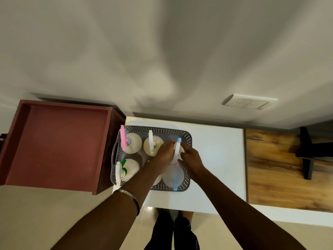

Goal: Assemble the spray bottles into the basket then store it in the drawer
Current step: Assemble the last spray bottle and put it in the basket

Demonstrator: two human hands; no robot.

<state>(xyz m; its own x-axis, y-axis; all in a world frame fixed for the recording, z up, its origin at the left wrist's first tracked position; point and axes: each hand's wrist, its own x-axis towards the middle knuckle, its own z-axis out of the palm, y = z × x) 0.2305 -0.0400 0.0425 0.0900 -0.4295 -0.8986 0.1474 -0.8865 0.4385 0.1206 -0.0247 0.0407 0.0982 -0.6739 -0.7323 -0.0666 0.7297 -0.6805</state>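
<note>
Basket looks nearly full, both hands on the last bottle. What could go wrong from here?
1. Both hands, left hand and right hand, crowd one bottle; packed neighbours may get tipped.
2. The pink trigger overhangs the basket rim and might snag on the open drawer.
3. Carrying the loaded basket by one handle slot could tilt it.

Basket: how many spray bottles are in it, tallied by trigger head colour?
In the basket:
Pink head: 1
White head: 1
White head with green collar: 1
Blue heads: 2
Head hidden under left arm: 1
Total: 6
</note>
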